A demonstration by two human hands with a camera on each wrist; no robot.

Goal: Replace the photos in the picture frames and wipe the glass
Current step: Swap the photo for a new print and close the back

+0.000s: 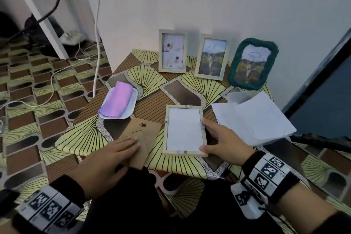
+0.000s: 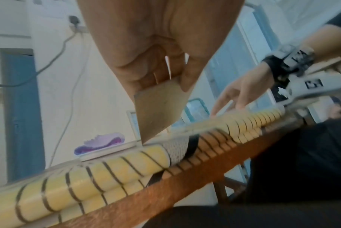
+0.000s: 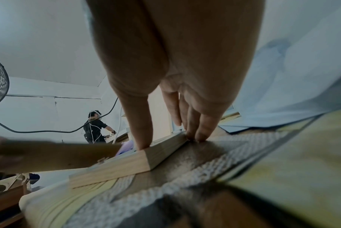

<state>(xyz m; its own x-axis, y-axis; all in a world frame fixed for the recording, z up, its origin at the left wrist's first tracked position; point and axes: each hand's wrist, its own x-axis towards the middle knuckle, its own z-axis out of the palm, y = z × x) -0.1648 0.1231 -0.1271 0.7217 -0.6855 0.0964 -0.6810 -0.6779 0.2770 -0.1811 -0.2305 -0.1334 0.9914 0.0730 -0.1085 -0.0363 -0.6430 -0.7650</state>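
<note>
A light wooden picture frame (image 1: 183, 153) lies face down near the table's front edge, with a white sheet (image 1: 183, 129) in its opening. My right hand (image 1: 207, 137) rests at its near right corner, thumb on the rim and straight fingers (image 3: 201, 131) against the right side. My left hand (image 1: 131, 145) grips the brown backing board (image 1: 144, 133) left of the frame. In the left wrist view the board (image 2: 157, 111) is tilted up with one corner on the table, pinched by the left hand (image 2: 161, 69). A purple cloth (image 1: 117, 102) lies on a white tray (image 1: 133, 104).
Two wooden frames (image 1: 172, 51) (image 1: 211, 57) and a green woven frame (image 1: 253, 63) stand against the back wall. White papers (image 1: 252, 118) and a clear plastic container (image 1: 241, 97) lie at the right. Cables (image 1: 57, 74) run over the floor at the left.
</note>
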